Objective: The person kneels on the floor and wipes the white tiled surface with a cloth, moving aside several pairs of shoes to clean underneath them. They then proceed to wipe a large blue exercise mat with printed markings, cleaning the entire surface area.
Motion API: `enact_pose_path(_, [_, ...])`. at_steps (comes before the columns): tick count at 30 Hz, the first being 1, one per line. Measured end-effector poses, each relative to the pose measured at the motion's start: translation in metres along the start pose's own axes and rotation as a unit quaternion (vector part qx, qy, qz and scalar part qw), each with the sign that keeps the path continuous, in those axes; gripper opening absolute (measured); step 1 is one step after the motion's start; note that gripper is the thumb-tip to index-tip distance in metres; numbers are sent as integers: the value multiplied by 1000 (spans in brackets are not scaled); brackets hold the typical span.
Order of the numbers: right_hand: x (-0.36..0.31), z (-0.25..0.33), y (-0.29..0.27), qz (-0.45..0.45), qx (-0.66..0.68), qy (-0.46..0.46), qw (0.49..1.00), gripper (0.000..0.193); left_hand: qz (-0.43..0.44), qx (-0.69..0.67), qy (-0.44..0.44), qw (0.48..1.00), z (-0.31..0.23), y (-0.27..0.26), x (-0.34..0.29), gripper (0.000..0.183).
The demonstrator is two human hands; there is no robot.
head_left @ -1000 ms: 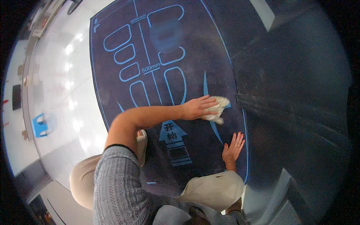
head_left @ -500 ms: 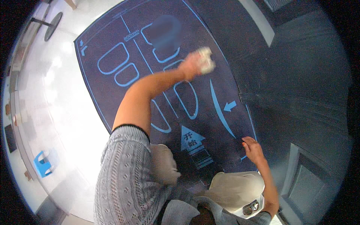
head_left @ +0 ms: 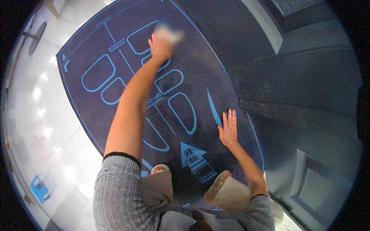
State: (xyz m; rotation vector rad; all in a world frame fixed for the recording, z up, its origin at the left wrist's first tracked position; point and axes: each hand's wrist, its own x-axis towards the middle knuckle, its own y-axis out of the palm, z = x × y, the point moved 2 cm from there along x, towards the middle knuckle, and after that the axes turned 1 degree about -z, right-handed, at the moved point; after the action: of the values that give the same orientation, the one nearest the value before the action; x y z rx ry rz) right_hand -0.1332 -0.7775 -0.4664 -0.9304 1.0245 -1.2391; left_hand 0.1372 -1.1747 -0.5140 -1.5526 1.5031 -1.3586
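Two bare hands work over a dark floor mat [head_left: 200,69] printed with light-blue outlines, seen in the head view. At upper center, the person's left hand [head_left: 160,47] reaches far forward with a whitish cloth [head_left: 169,34] at its fingertips, over the outlined shapes near the mat's far end; a blur covers cloth and fingers, so how tightly they close on it cannot be told. Lower right, the right hand [head_left: 229,131] lies palm down, its fingers extended and slightly parted, holding nothing, just beside a light-blue crescent [head_left: 213,107] printed on the mat. A broad light-blue arrow [head_left: 191,152] is printed between the two forearms. Below it are the person's sandaled feet, beige trousers [head_left: 219,195] and gray knit sleeve [head_left: 117,184]. To the left, a blue stool [head_left: 39,190] stands on the glossy white floor [head_left: 46,134]; a dark surface [head_left: 304,88] borders the mat at right.
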Motion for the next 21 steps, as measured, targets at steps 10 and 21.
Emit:
enact_pose_path(10, [-9,-4,33,-105,-10,70,992,66,30,-142,192,971,-185,44,-84,53])
enact_pose_path(21, [-5,-1,35,-145,11,49,988,66,-34,-327,70,942,-234,50,-163,63])
